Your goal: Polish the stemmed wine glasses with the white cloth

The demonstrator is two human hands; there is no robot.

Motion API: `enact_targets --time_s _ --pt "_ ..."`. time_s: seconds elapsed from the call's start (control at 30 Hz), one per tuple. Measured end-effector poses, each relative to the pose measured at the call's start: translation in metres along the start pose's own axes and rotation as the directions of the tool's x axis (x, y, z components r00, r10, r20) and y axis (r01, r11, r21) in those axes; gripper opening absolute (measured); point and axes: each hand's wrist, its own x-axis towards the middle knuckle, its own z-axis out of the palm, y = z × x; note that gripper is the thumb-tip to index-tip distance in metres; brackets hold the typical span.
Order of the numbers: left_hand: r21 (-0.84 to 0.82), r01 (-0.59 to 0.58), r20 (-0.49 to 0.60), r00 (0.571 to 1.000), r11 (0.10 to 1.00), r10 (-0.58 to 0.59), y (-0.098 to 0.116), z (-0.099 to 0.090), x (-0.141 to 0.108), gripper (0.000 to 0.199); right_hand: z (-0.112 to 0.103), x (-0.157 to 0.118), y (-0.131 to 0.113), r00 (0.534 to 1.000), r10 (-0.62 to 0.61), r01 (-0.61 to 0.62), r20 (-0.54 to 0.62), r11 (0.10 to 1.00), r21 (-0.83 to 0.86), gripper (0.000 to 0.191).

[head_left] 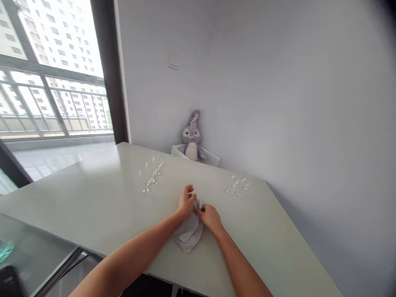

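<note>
A light grey cloth lies partly on the table in front of me, its lower corners hanging in folds toward me. Its upper end is bunched up between my hands. My left hand curls around that end from the left, some fingers raised above it. From the right, my right hand pinches the cloth's edge between thumb and fingers. Whether anything is wrapped inside the folds, I cannot tell. Beyond my left hand stand several clear stemmed glasses. Another small group of clear stemmed glasses stands beyond my right hand.
The pale table runs to the grey wall. Behind its far edge, a plush rabbit sits in a white basket. A large window is at left. A dark object is at the lower left corner.
</note>
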Motion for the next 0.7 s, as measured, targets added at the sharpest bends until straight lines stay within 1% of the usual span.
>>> enact_targets --time_s 0.03,0.1,0.13,0.17,0.2,0.23,0.27,0.3,0.33,0.37,0.4,0.43,0.47,0.5,0.57,0.7 --pt "-0.013 -0.008 -0.020 1.000 1.000 0.008 0.005 -0.003 -0.001 0.027 0.002 -0.001 -0.001 0.999 -0.020 0.021 -0.047 1.000 0.021 0.035" --pt "-0.032 -0.030 -0.071 0.997 0.999 0.027 0.018 -0.013 -0.004 0.024 0.001 -0.002 0.003 0.993 -0.058 0.066 -0.101 0.995 0.077 0.030" --pt "-0.049 -0.037 -0.107 0.994 0.998 0.032 0.025 -0.021 -0.006 0.023 0.000 -0.002 0.008 0.989 -0.070 0.089 -0.129 0.985 0.148 0.029" --pt "-0.085 -0.039 -0.155 0.988 0.996 0.025 0.032 -0.031 -0.008 0.024 -0.002 -0.002 0.014 0.985 -0.064 0.106 -0.163 0.959 0.261 0.028" --pt "-0.143 -0.029 -0.210 0.978 0.989 -0.002 0.038 -0.043 -0.010 0.026 -0.004 -0.001 0.019 0.981 -0.035 0.111 -0.189 0.907 0.406 0.026" --pt "-0.246 -0.002 -0.276 0.959 0.969 -0.068 0.044 -0.057 -0.011 0.028 -0.006 0.000 0.025 0.980 0.016 0.101 -0.199 0.820 0.564 0.026" --pt "-0.374 0.030 -0.331 0.929 0.927 -0.164 0.050 -0.071 -0.011 0.030 -0.008 0.001 0.029 0.978 0.085 0.077 -0.190 0.699 0.711 0.026" --pt "-0.509 0.074 -0.356 0.889 0.857 -0.288 0.054 -0.085 -0.011 0.031 -0.010 0.002 0.031 0.975 0.157 0.045 -0.159 0.562 0.826 0.029" --pt "-0.633 0.109 -0.346 0.845 0.766 -0.407 0.058 -0.099 -0.009 0.034 -0.011 0.002 0.032 0.969 0.219 0.006 -0.114 0.441 0.898 0.033" --pt "-0.692 0.133 -0.325 0.821 0.710 -0.470 0.060 -0.111 -0.007 0.035 -0.013 0.003 0.031 0.960 0.271 -0.029 -0.068 0.340 0.940 0.038" --pt "-0.736 0.153 -0.292 0.808 0.660 -0.513 0.062 -0.121 -0.004 0.036 -0.014 0.003 0.029 0.950 0.312 -0.057 -0.028 0.261 0.964 0.041" --pt "-0.762 0.170 -0.257 0.807 0.625 -0.532 0.064 -0.129 0.000 0.038 -0.015 0.002 0.027 0.940 0.341 -0.078 0.005 0.202 0.976 0.043" --pt "-0.777 0.184 -0.222 0.815 0.602 -0.536 0.065 -0.134 0.004 0.040 -0.016 0.001 0.024 0.934 0.357 -0.098 0.035 0.161 0.982 0.043" --pt "-0.794 0.198 -0.184 0.822 0.575 -0.538 0.066 -0.136 0.008 0.043 -0.017 0.000 0.022 0.931 0.362 -0.115 0.058 0.136 0.984 0.042" --pt "-0.820 0.222 -0.121 0.834 0.528 -0.538 0.066 -0.138 0.018 0.047 -0.018 -0.002 0.018 0.932 0.350 -0.138 0.089 0.116 0.984 0.038" --pt "-0.852 0.252 -0.035 0.847 0.459 -0.530 0.067 -0.138 0.037 0.051 -0.020 -0.005 0.014 0.939 0.318 -0.178 0.129 0.131 0.975 0.035"
